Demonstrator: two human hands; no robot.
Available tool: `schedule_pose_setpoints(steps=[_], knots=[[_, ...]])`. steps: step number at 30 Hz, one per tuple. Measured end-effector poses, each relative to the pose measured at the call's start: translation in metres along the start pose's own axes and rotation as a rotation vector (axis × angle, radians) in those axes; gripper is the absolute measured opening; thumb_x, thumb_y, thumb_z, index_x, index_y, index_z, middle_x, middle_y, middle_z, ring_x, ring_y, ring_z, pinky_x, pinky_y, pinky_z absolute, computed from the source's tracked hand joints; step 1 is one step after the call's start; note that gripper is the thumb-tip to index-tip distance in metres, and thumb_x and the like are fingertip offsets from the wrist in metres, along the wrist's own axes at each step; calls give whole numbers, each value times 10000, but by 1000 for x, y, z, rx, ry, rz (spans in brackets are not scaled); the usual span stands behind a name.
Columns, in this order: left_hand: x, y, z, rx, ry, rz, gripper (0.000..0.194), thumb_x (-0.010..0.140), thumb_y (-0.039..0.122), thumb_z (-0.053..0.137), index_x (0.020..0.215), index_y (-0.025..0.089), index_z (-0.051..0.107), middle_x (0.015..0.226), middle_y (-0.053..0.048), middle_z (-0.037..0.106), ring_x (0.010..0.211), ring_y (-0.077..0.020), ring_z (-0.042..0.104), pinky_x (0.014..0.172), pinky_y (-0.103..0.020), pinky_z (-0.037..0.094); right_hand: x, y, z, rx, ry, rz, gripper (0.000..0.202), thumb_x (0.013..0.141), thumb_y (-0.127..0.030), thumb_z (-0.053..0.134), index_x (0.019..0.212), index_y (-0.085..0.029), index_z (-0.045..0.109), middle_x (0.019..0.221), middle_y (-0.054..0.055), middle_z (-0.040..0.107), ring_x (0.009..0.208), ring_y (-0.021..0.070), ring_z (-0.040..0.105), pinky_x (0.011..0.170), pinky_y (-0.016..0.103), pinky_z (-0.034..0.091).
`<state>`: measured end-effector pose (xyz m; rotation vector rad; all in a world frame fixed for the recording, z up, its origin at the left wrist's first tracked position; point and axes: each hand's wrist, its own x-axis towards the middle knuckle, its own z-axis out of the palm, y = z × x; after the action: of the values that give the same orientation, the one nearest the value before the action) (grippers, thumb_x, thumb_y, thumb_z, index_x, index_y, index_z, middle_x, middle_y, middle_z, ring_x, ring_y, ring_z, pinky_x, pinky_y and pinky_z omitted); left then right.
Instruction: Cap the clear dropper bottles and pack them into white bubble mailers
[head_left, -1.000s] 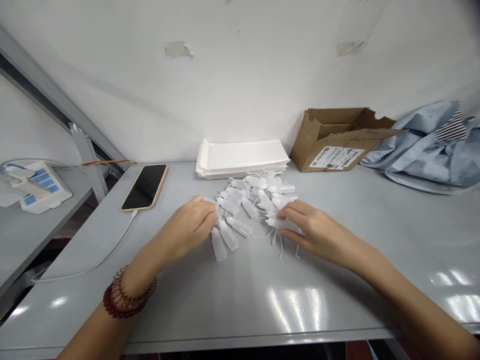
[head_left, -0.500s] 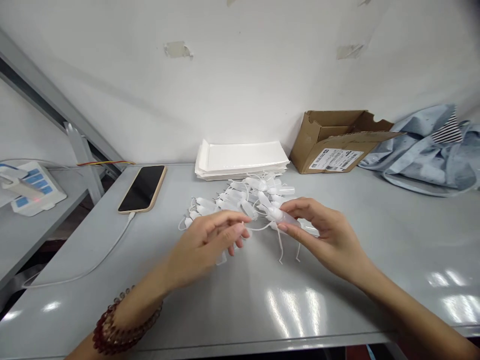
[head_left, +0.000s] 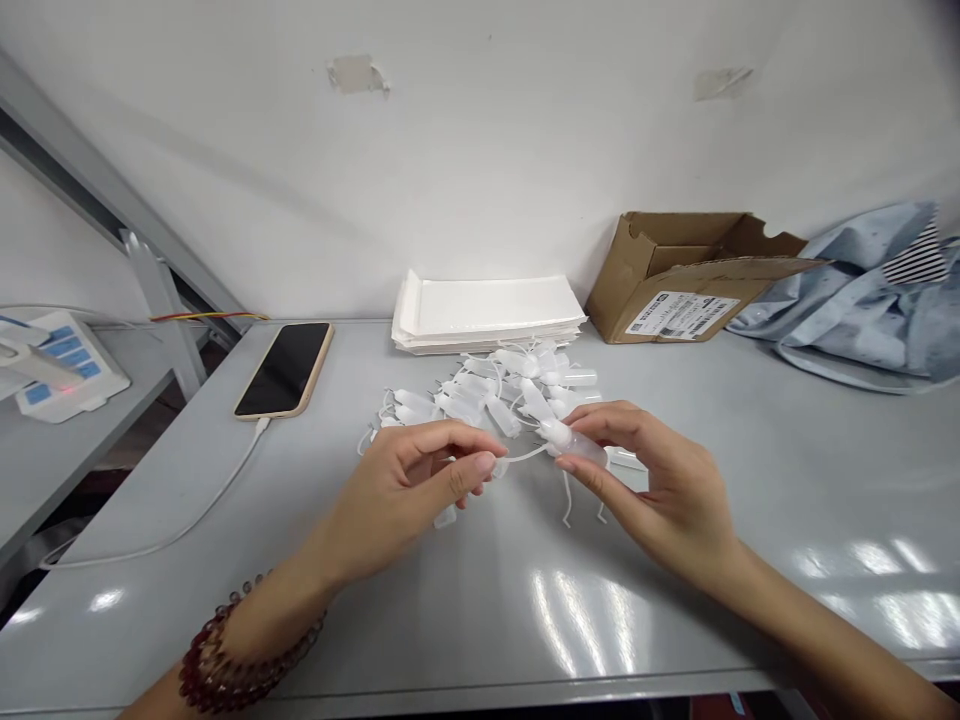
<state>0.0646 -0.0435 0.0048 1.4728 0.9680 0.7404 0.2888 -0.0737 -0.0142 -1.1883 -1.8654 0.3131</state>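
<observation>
My right hand [head_left: 664,480] has its thumb and fingers closed around a small translucent plastic bottle [head_left: 582,446], its white cap end pointing left. From that end a thin white strap [head_left: 529,456] runs left to my left hand [head_left: 416,475]. There the thumb and forefinger pinch its far end, with the tip hidden between them. Behind my hands lies a loose pile of similar small bottles [head_left: 461,403], some with thin metal tips and curled straps. Two loose strap ends [head_left: 568,500] hang below the bottle by my right hand.
A stack of white envelopes [head_left: 491,310] lies against the wall behind the pile. Right of it stands an open cardboard box [head_left: 675,300], with light-blue fabric [head_left: 862,310] beyond. To the left lies a phone [head_left: 286,370] with a charging cable [head_left: 217,505] crossing the grey table [head_left: 480,620].
My left thumb and forefinger have closed on the strap's end, which stood free near the fingertips before. My right hand still holds the bottle. The view has shifted slightly.
</observation>
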Motion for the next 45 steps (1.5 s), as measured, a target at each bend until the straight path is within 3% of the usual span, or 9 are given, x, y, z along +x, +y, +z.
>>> schedule_pose_setpoints(steps=[5, 11, 16, 20, 34, 45], knots=[[3, -3, -4, -144, -25, 41, 112, 850, 225, 629, 894, 208, 731, 727, 8, 696, 634, -101, 615, 584, -209, 532, 0, 1, -1, 129, -41, 145, 183, 833, -245, 653, 993, -233, 565, 938, 10, 641, 794, 141, 625, 726, 289, 517], [4, -5, -4, -259, -21, 26, 63, 811, 181, 671, 794, 185, 732, 700, -12, 723, 573, -123, 658, 497, -203, 531, 3, -3, -4, 270, -229, 360, 214, 827, -334, 654, 990, -232, 560, 780, -15, 635, 652, 128, 607, 511, 232, 450], [3, -5, 2, -154, 125, 121, 77, 743, 160, 724, 676, 199, 733, 651, 24, 667, 546, -69, 558, 486, -156, 481, 0, -3, 5, 263, -265, 135, 183, 837, -265, 646, 998, -185, 613, 929, 45, 605, 774, 140, 570, 687, 293, 492], [5, -10, 6, -102, 177, 90, 134, 769, 209, 704, 636, 194, 708, 615, 37, 625, 496, -50, 508, 503, -170, 452, -4, -7, 10, 256, -291, 42, 190, 843, -209, 636, 1027, -161, 623, 915, 52, 596, 794, 137, 549, 696, 286, 489], [6, -17, 9, -92, 130, 56, 194, 807, 312, 668, 668, 181, 704, 608, 28, 578, 516, -66, 491, 521, -200, 408, -4, -11, 9, 307, -355, 120, 183, 843, -228, 644, 1015, -169, 626, 904, 35, 610, 777, 125, 562, 646, 265, 464], [5, -15, 9, -94, 94, 78, 201, 828, 288, 645, 672, 174, 698, 624, 24, 571, 538, -72, 492, 535, -203, 417, -3, -13, 7, 321, -380, 165, 178, 845, -255, 641, 1004, -176, 632, 899, 34, 616, 770, 131, 563, 640, 272, 457]])
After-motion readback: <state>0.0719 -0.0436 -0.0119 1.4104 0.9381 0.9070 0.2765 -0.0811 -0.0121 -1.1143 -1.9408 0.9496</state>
